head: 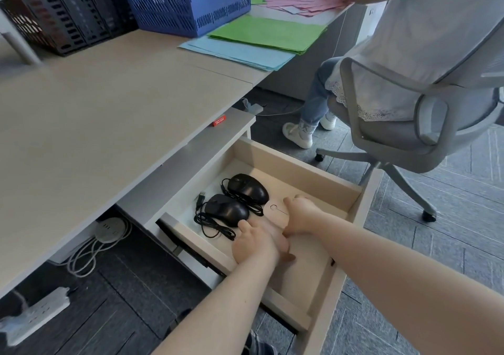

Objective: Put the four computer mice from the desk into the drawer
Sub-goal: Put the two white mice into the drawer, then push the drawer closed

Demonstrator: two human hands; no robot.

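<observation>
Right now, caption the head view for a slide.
Both hands settle pale mice beside two black mice in the open drawer.

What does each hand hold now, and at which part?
The right hand grips the pale pink rounded mouse at its rear end. The left hand covers something; whether it holds anything cannot be told.
</observation>
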